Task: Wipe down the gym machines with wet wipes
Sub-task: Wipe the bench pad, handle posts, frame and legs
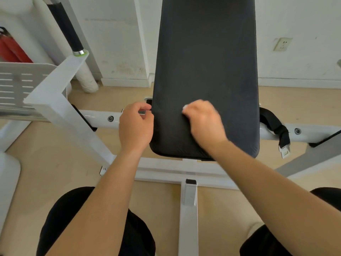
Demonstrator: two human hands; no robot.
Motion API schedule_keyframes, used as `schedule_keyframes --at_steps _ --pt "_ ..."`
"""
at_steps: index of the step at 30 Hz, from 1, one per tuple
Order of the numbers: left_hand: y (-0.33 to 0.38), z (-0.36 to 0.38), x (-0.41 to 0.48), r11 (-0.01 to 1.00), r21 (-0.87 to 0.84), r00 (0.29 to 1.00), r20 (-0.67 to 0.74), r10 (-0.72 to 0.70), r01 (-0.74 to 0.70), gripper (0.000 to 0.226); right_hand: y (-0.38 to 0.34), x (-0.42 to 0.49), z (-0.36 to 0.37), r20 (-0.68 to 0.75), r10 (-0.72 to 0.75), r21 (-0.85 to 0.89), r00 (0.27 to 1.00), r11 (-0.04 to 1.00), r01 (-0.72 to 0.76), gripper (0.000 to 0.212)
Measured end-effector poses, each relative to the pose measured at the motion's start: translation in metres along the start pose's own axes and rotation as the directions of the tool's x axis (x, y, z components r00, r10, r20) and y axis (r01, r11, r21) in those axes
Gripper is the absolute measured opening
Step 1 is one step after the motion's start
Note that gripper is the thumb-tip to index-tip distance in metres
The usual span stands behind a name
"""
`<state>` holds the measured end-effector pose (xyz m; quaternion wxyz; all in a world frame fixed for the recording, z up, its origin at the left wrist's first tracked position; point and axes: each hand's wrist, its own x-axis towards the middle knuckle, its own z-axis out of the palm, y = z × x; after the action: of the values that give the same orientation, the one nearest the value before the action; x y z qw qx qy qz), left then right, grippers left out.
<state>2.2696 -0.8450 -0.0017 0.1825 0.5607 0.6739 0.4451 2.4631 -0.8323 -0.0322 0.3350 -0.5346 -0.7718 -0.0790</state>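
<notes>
Right hand: fingers curled tight, knuckles up, pressed onto the lower part of the black back pad. A small white bit of wet wipe sticks out at the fingertips; the rest of it is hidden under the hand. The wipe lies on the pad, left of its centre line, near the lower end.

Left hand: fingers and thumb curled, sitting at the pad's left edge and touching it. Cannot tell whether it really grips the edge or only rests against it. It holds no wipe that shows.

The pad is long, tilted and dark, mounted on a white machine frame with bolted cross tubes on both sides. A white post runs below the pad toward the camera. A black strap hangs off the right tube, with a metal buckle at its end.

At left there is a white slotted plate, a bar with a black grip above it, and a red fire extinguisher by the wall. A wall socket sits at right. The floor is tan. The person's knees in dark shorts show at the bottom.
</notes>
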Motion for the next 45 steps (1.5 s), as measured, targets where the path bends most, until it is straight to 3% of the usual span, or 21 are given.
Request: schedule_keyframes --at_steps 1,3,4,9,12,16,17,23,33,39,45 --pt "-0.004 -0.006 0.003 1.000 0.005 1.000 -0.010 -0.009 0.009 0.018 -0.017 -0.012 0.007 0.076 -0.159 0.034 0.984 0.987 0.157 0.020" --pt "-0.012 -0.018 0.008 0.999 0.013 0.999 -0.034 -0.033 0.034 0.018 -0.029 -0.013 0.011 0.197 -0.333 0.085 0.922 0.943 0.322 0.026" --pt "-0.016 -0.024 0.010 0.998 0.012 0.998 -0.043 -0.056 0.056 0.019 -0.029 0.000 0.011 0.207 -0.342 0.083 0.917 0.940 0.332 0.026" --pt "-0.035 -0.051 0.012 0.989 0.013 0.988 -0.028 -0.149 0.150 0.021 -0.038 0.077 0.024 0.094 -0.110 0.039 0.989 0.993 0.107 0.021" --pt "-0.041 -0.058 0.012 0.986 0.023 0.986 0.005 -0.164 0.164 0.020 -0.065 0.050 0.034 0.183 -0.250 0.088 0.951 0.967 0.238 0.028" --pt "-0.043 -0.061 0.014 0.985 0.042 0.985 0.037 -0.167 0.165 0.018 -0.074 -0.004 0.022 0.305 -0.475 0.192 0.826 0.880 0.435 0.033" --pt "-0.043 -0.061 0.015 0.986 0.051 0.986 0.045 -0.162 0.159 0.018 -0.070 0.003 0.020 0.322 -0.472 0.174 0.821 0.882 0.439 0.032" --pt "-0.045 -0.065 0.015 0.983 0.060 0.977 0.110 -0.182 0.176 0.021 -0.056 0.085 0.019 0.233 -0.225 0.026 0.946 0.974 0.225 0.019" --pt "-0.049 -0.064 0.025 0.984 0.028 0.972 0.152 -0.178 0.176 0.020 -0.050 0.144 0.028 0.158 -0.053 -0.027 0.986 0.998 0.058 0.023" --pt "-0.041 -0.059 0.024 0.991 0.073 0.977 0.174 -0.124 0.113 0.026 -0.072 0.059 0.023 0.236 -0.232 0.019 0.944 0.972 0.234 0.017" --pt "-0.033 -0.047 0.008 0.987 0.153 0.974 0.208 -0.089 0.058 0.025 -0.084 -0.017 0.031 0.276 -0.331 0.131 0.902 0.943 0.306 0.027"
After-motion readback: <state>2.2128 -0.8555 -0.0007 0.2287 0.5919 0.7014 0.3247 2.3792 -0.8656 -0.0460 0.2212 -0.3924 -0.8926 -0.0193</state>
